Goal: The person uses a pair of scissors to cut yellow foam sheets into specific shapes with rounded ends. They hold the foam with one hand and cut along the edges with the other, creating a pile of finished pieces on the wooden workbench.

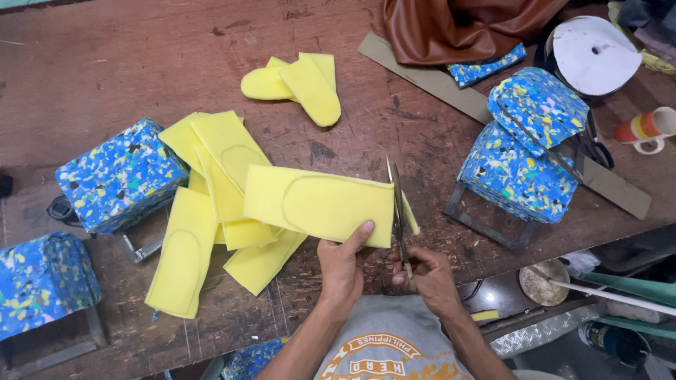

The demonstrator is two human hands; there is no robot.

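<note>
My left hand (343, 264) pinches the near edge of a yellow foam sheet (317, 204) with a traced sole outline, held above the wooden table (105, 63). My right hand (429, 276) grips scissors (398, 211), whose blades stand upright against the sheet's right end, with a narrow yellow strip (410, 217) beyond them. Under and left of the held sheet lies a pile of yellow foam sheets (204, 211). Cut yellow sole shapes (296, 83) lie farther back.
Blue speckled foam blocks sit at the left (120, 174), lower left (42, 281) and right (524, 151). Brown leather (458, 28), a cardboard strip (436, 81), a white tape roll (595, 55) and a striped mug (644, 128) lie at the back right.
</note>
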